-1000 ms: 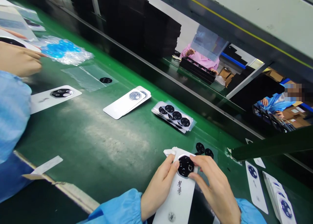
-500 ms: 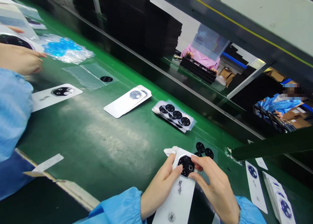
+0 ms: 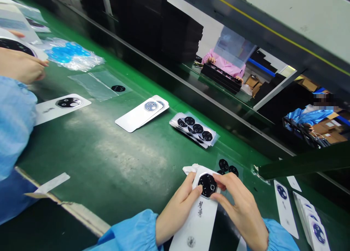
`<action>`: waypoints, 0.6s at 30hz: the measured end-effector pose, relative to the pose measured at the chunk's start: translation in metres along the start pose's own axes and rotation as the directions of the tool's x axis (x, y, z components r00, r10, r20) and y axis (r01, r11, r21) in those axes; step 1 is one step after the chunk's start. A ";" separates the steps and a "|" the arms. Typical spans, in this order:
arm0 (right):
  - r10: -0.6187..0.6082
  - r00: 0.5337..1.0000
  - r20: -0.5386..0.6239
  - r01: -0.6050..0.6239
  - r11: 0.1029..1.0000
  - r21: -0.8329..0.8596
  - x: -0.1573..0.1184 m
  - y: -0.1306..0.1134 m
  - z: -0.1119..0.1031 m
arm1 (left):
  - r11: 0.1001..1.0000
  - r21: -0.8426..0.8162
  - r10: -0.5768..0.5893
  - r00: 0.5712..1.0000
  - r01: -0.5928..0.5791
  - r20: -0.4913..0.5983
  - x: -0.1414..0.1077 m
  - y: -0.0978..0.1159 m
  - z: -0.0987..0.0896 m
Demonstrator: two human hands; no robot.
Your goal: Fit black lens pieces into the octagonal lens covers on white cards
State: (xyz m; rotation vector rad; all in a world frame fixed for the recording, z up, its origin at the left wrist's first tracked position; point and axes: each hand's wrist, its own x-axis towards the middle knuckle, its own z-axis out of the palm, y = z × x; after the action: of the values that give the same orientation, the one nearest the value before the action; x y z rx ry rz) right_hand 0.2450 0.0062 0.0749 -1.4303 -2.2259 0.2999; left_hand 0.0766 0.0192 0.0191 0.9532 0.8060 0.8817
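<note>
A white panel (image 3: 197,227) shaped like a phone back, with dark lettering and a small round mark, lies tilted in front of me. On its upper end sits a black camera-lens disc (image 3: 207,185) with small holes. My left hand (image 3: 177,207) grips the panel's left edge, its thumb on the disc's left side. At the disc's right rim, my right hand (image 3: 237,203) has thumb and forefinger closed on the edge. Just behind my fingers lies a clear sheet with more black discs (image 3: 223,165), partly hidden by the right hand.
A stack of disc sheets (image 3: 194,128), two overlapping white panels (image 3: 142,112) and a bag of blue pieces (image 3: 68,54) lie on the green bench (image 3: 115,163). More panels (image 3: 310,218) are fanned at right. A co-worker's hand (image 3: 20,65) works at left. A green post (image 3: 303,163) slants in from the right.
Both my hands stay at the disc and panel with almost no movement. The whole view shifts very slightly. The co-worker's hand at left moves a little to the left.
</note>
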 end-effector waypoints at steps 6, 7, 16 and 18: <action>0.363 0.928 0.079 -0.371 0.888 0.271 0.004 0.011 -0.006 | 0.994 -0.081 -0.070 0.998 0.070 0.002 -0.001 0.005 0.002; 0.407 0.902 0.143 -0.431 0.830 0.355 0.006 0.013 -0.006 | 0.990 -0.109 -0.090 0.996 0.091 0.013 -0.001 0.005 0.002; 0.468 0.762 0.448 -0.641 0.445 0.626 0.011 0.009 -0.004 | 0.975 -0.144 -0.154 0.982 0.169 0.110 0.004 0.002 0.002; 0.476 0.754 0.454 -0.648 0.420 0.636 0.011 0.006 -0.004 | 0.979 -0.103 -0.163 0.978 0.176 0.127 0.005 0.002 0.002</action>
State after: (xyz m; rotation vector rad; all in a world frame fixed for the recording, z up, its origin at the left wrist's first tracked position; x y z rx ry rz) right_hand 0.2478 0.0183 0.0793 -1.5889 -1.2806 1.5049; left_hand 0.0799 0.0236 0.0203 0.8156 0.7162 0.7086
